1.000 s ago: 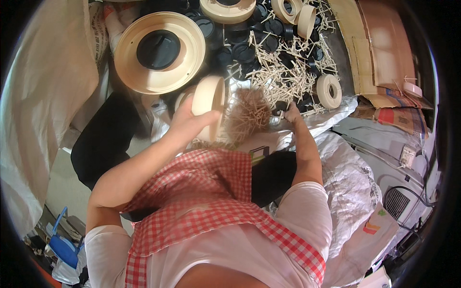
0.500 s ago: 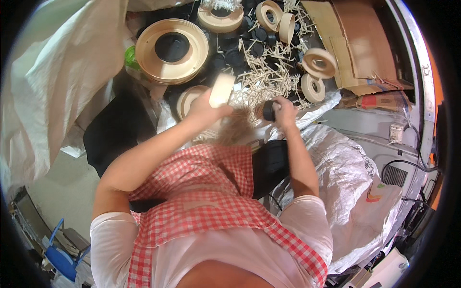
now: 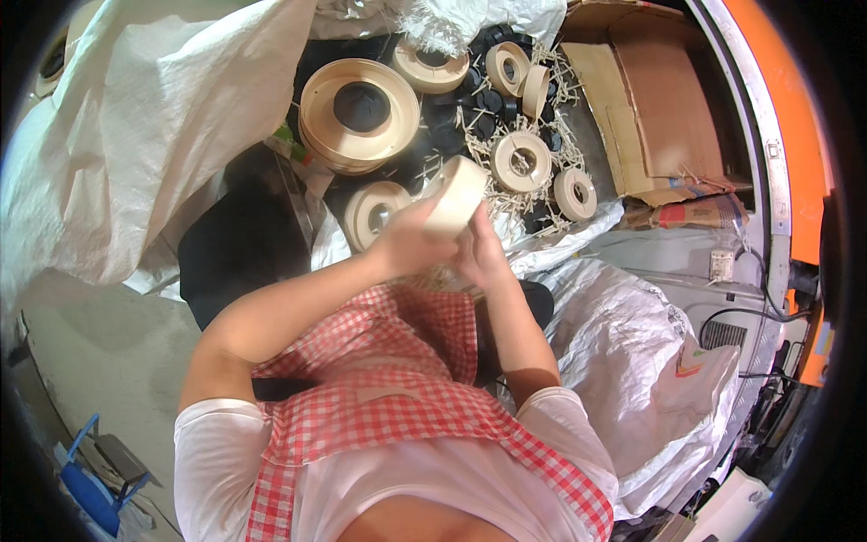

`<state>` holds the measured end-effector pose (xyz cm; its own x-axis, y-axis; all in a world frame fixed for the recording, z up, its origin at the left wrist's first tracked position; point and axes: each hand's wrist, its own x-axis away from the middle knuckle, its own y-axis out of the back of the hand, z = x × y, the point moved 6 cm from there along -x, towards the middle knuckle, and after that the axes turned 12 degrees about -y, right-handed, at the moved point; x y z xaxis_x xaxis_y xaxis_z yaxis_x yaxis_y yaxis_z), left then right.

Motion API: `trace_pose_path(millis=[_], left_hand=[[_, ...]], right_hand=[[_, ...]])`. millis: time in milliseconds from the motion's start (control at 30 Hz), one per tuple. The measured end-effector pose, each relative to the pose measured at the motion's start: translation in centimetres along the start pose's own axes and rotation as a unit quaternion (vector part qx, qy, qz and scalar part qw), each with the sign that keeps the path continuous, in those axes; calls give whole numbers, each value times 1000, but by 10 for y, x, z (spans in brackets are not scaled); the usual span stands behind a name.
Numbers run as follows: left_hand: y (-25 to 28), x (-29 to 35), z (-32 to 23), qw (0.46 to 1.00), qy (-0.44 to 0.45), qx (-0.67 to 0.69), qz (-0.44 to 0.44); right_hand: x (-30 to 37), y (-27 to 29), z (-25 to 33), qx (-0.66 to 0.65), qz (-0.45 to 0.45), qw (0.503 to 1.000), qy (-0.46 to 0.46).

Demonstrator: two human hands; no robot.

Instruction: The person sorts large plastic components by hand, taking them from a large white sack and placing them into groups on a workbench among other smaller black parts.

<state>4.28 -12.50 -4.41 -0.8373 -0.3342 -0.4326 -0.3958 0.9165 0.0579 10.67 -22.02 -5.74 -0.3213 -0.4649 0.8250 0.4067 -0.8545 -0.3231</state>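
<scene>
In front of my apron I hold a cream plastic ring (image 3: 457, 199) tilted on its side. My left hand (image 3: 414, 239) is closed round its left and lower part, slightly blurred. Against the ring's lower right edge is my right hand (image 3: 480, 253), its fingers bent up to the rim; no black piece shows in it, and its palm side is partly hidden. Just beyond my left hand lies a similar cream ring (image 3: 368, 215). A large cream round part (image 3: 316, 108) with a black disc (image 3: 361, 107) in its middle sits further back at left.
More cream rings (image 3: 521, 163) lie on the heap with small black round parts (image 3: 488, 101) and thin pale sticks (image 3: 515, 212). A cardboard box (image 3: 664, 99) stands at far right. White woven sacks hang at left (image 3: 153, 154) and lie beside my right arm (image 3: 623, 352).
My right hand has come left to the ring; the black round piece it held is out of sight. The ring in my left hand has moved right. The whole view has shifted a little.
</scene>
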Motion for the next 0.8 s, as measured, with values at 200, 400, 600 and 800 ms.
trace_pose_path(millis=[200, 400, 600, 800], left_hand=[[-8, 2, 27, 884, 279, 374, 43], [-19, 11, 29, 905, 274, 304, 113], [-13, 4, 22, 933, 236, 267, 57], [-11, 2, 17, 939, 216, 266, 33]], right_hand=[[9, 13, 5, 576, -21, 731, 364], [-7, 18, 5, 420, 30, 896, 143], [2, 11, 10, 543, -21, 764, 349], [-26, 43, 1, 374, -24, 876, 303]])
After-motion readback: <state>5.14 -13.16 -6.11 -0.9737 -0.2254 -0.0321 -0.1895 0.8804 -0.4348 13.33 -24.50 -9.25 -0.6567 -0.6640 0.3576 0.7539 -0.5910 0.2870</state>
